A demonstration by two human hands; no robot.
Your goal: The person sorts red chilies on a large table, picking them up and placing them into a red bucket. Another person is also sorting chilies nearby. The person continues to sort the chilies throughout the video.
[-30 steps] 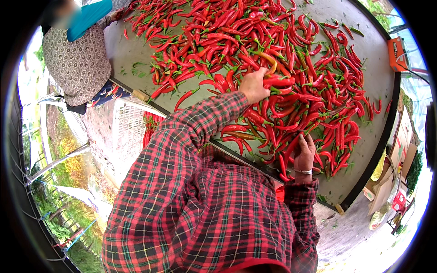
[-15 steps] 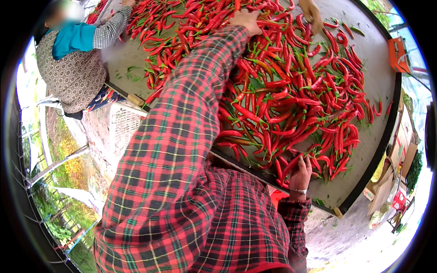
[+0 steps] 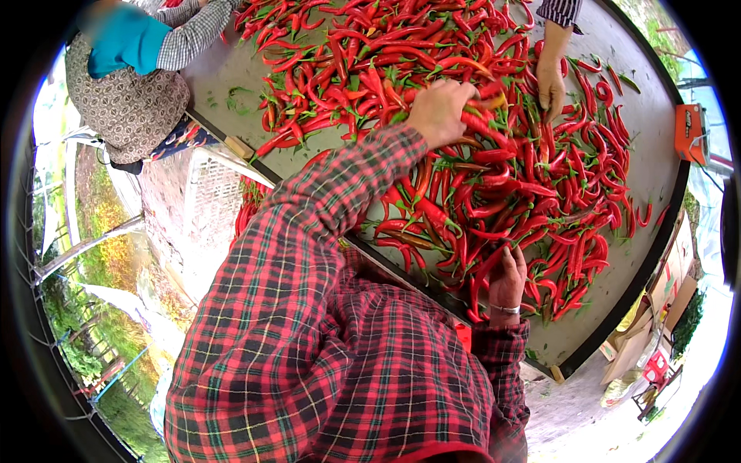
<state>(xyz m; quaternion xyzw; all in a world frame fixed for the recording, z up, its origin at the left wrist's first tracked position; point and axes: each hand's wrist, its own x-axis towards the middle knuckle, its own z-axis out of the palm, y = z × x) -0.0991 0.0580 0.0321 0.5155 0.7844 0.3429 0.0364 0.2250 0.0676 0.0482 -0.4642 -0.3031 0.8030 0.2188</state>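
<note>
Red peppers (image 3: pixel 502 189) heaped around my left hand (image 3: pixel 440 114), gripping some, and right hand (image 3: pixel 506 284), hold unclear to me; rimmed surface (image 3: pixel 594 35) beneath both.

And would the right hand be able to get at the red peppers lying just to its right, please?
Probably yes: the right hand is close beside those red peppers, and nothing visible blocks the way between them.

Bright daylight falls on pale ground (image 3: pixel 559 405), green plants (image 3: pixel 127 420) left, cardboard (image 3: pixel 679 302) right.
</note>
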